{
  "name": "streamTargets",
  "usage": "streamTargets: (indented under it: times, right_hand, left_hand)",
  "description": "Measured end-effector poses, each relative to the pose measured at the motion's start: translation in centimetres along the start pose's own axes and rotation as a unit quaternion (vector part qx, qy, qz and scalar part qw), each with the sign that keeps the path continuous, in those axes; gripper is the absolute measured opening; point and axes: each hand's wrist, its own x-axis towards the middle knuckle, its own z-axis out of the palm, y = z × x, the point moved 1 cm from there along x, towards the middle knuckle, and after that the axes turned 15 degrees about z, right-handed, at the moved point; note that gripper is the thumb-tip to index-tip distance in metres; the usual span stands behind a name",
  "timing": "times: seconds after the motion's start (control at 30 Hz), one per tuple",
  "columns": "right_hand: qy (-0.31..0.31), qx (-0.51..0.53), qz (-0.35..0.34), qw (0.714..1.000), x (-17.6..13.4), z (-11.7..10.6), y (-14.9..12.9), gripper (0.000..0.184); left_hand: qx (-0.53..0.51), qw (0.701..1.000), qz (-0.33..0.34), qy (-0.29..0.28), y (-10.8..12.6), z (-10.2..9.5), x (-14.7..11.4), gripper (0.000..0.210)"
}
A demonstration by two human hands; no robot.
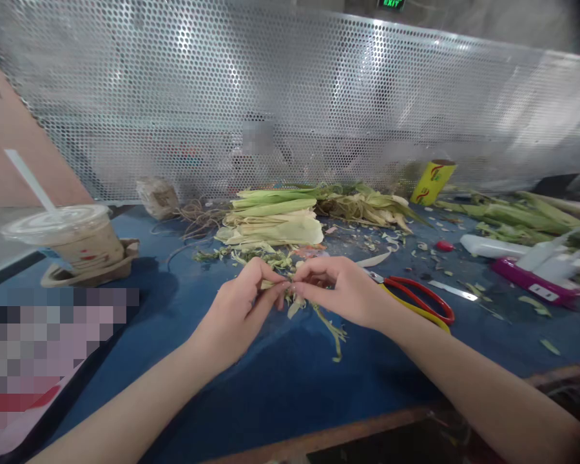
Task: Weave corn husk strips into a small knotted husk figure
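My left hand (239, 309) and my right hand (345, 293) meet over the near middle of the blue table, fingertips pinched together. Between them is a pale green plant sprig (337, 335), its thin, frayed stem hanging down on the right. My fingers hide the part being gripped. Just beyond the hands lies a pile of flat, pale green corn husks (275, 225), with small green scraps (212, 254) in front of it. Scissors (418, 298) with red and yellow handles rest beside my right wrist, partly behind it.
At left, an iced drink cup (84, 241) with a straw stands in a cardboard holder, above a pixelated flat item (38, 367). Twine (198, 219) lies behind. To the right are a small blade (453, 290), a purple power strip (536, 283), a yellow tube (432, 182) and more husks (536, 212).
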Motion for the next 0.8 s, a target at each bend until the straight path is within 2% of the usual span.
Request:
streamTargets:
  times: [0.17, 0.43, 0.7, 0.8]
  right_hand:
    - [0.007, 0.057, 0.035, 0.998, 0.08, 0.21, -0.19, 0.013]
    - [0.024, 0.079, 0.037, 0.996, 0.77, 0.08, 0.45, 0.014]
    - [-0.018, 0.164, 0.057, 0.985, 0.46, 0.53, 0.71, 0.007]
    - [-0.023, 0.178, 0.043, 0.983, 0.35, 0.5, 0.77, 0.008]
  left_hand:
    - [-0.006, 1.0, -0.015, 0.026, 0.0, -0.22, -0.13, 0.011]
    - [-0.018, 1.0, 0.01, -0.003, -0.12, 0.07, -0.11, 0.012]
    - [-0.049, 0.998, 0.001, 0.027, -0.38, -0.14, 0.05, 0.012]
    - [-0.033, 0.999, 0.006, 0.032, -0.43, -0.25, 0.04, 0.012]
